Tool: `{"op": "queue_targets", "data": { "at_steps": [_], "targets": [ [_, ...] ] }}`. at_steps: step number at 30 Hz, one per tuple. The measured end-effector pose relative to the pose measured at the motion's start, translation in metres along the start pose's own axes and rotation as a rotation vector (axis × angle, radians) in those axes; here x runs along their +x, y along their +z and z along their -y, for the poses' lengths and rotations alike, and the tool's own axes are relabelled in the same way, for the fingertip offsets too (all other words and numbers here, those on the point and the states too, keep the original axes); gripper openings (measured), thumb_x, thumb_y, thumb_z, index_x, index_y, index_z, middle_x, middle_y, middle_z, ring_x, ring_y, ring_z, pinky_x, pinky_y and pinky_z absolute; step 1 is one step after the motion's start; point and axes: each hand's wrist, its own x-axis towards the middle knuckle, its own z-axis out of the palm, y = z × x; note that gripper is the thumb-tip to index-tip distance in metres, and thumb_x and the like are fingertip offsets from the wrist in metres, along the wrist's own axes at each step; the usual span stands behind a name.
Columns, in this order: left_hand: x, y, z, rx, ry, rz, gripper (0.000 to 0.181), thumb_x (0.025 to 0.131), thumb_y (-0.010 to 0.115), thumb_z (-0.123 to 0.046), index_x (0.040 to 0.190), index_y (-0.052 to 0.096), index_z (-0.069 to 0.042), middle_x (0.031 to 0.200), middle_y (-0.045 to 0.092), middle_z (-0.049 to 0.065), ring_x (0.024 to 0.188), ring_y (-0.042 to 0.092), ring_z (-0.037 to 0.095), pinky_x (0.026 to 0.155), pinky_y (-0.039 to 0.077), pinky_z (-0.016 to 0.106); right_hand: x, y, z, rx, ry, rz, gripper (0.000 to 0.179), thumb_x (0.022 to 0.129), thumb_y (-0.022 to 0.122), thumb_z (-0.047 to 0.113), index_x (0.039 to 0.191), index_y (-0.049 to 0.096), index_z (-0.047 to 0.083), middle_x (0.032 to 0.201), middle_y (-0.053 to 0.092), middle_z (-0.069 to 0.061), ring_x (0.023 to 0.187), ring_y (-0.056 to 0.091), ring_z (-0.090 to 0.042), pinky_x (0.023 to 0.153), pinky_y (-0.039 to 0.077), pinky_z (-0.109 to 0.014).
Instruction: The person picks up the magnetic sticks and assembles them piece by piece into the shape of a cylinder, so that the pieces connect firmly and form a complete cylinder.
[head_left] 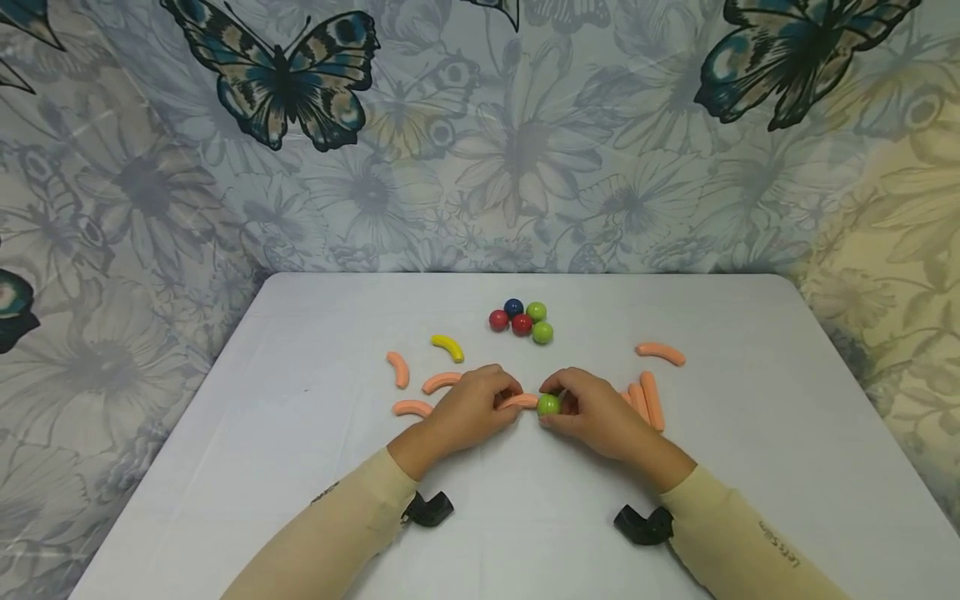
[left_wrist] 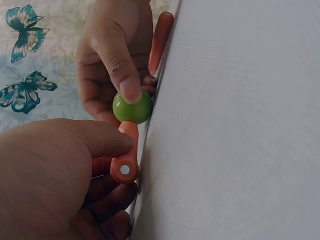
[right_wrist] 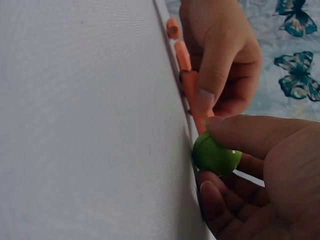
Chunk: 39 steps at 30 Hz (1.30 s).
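Observation:
My left hand [head_left: 474,410] pinches an orange stick [left_wrist: 129,137] between thumb and fingers, low over the white table. A pale round disc shows on the stick's near end in the left wrist view. Thumb and fingers of my right hand [head_left: 596,414] grip a glossy green ball [right_wrist: 216,154]. Ball and stick meet end to end between the two hands. Curved orange pieces [head_left: 411,408] lie beside the left hand, partly covered by it. Next to the right hand are several straight orange sticks [head_left: 651,400], some hidden behind it.
A cluster of red, blue and green balls [head_left: 522,325] sits toward the back of the white table [head_left: 300,492]. A yellow curved piece [head_left: 447,348] lies left of it, and an orange curved piece [head_left: 660,353] is at the right. Butterfly-patterned cloth [head_left: 517,167] hangs behind the table.

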Motion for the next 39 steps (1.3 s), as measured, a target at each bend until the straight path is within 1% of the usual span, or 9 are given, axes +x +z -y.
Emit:
{"op": "queue_targets", "data": {
  "at_steps": [4,9,14,20,23,28,31,35,39],
  "targets": [
    [0.001,0.001,-0.001,0.002,-0.012,0.001,0.009,0.103,0.079,-0.020,0.109,0.078,-0.012,0.097,0.065,-0.005,0.084,0.059,0.008,0.075,0.052,0.025,-0.001,-0.001,-0.001,-0.021,0.006,-0.007,0.029,0.093,0.090,0.011,0.115,0.072,0.007,0.097,0.061,0.003,0.081,0.058,-0.015,0.069,0.051,-0.030],
    [0.000,-0.003,-0.002,-0.029,-0.048,-0.019,0.018,0.103,0.077,-0.018,0.119,0.077,-0.010,0.106,0.067,-0.004,0.091,0.061,0.010,0.081,0.054,0.027,-0.004,-0.004,-0.001,-0.073,0.054,-0.013,0.030,0.092,0.091,0.014,0.113,0.071,0.008,0.093,0.060,0.003,0.080,0.057,-0.016,0.068,0.050,-0.032],
    [0.000,-0.013,0.001,-0.080,-0.070,-0.095,0.022,0.105,0.075,-0.017,0.125,0.076,-0.008,0.109,0.069,-0.003,0.091,0.063,0.011,0.080,0.056,0.030,-0.007,-0.007,-0.001,-0.106,0.080,-0.003,0.031,0.093,0.091,0.025,0.111,0.071,0.009,0.093,0.060,0.003,0.079,0.055,-0.017,0.068,0.050,-0.033],
    [0.005,-0.025,0.011,-0.130,-0.013,-0.202,0.023,0.109,0.070,-0.015,0.128,0.074,-0.004,0.109,0.069,-0.004,0.091,0.064,0.012,0.079,0.056,0.034,-0.011,-0.010,0.001,-0.119,0.070,-0.010,0.035,0.093,0.091,0.039,0.097,0.066,0.013,0.089,0.056,0.001,0.076,0.053,-0.016,0.066,0.047,-0.033],
    [0.008,-0.035,0.014,-0.185,-0.030,-0.237,0.023,0.111,0.066,-0.016,0.130,0.073,-0.005,0.108,0.070,-0.001,0.089,0.064,0.015,0.078,0.056,0.035,-0.011,-0.009,0.003,-0.109,0.068,-0.018,0.039,0.092,0.091,0.039,0.094,0.062,0.013,0.086,0.054,0.000,0.073,0.052,-0.016,0.064,0.046,-0.032],
    [0.015,-0.050,0.019,-0.305,-0.098,-0.295,0.025,0.113,0.062,-0.014,0.136,0.071,-0.010,0.113,0.073,0.006,0.090,0.065,0.018,0.073,0.057,0.034,-0.011,-0.002,0.005,-0.074,0.059,-0.005,0.040,0.094,0.091,0.031,0.111,0.063,0.008,0.092,0.058,0.000,0.076,0.055,-0.016,0.067,0.049,-0.032],
    [0.023,-0.055,0.022,-0.325,-0.118,-0.322,0.029,0.113,0.057,-0.010,0.139,0.069,-0.011,0.119,0.074,0.002,0.100,0.065,0.018,0.080,0.053,0.036,-0.010,0.001,0.007,-0.103,0.066,0.010,0.038,0.096,0.087,0.020,0.122,0.063,0.006,0.100,0.061,0.002,0.083,0.056,-0.015,0.073,0.051,-0.032],
    [0.035,-0.060,0.023,-0.356,-0.156,-0.326,0.037,0.109,0.050,-0.003,0.141,0.066,-0.013,0.123,0.073,-0.002,0.108,0.064,0.017,0.086,0.050,0.040,-0.010,0.001,0.009,-0.134,0.107,0.009,0.033,0.094,0.078,0.008,0.123,0.063,0.004,0.098,0.061,0.002,0.084,0.057,-0.016,0.074,0.052,-0.035],
    [0.047,-0.063,0.025,-0.378,-0.202,-0.312,0.038,0.108,0.053,-0.004,0.144,0.064,-0.015,0.126,0.071,-0.005,0.110,0.062,0.018,0.091,0.049,0.042,-0.009,0.000,0.010,-0.134,0.132,0.003,0.032,0.096,0.078,0.013,0.122,0.062,0.003,0.089,0.059,0.001,0.077,0.056,-0.016,0.070,0.050,-0.036]
  ]
}}
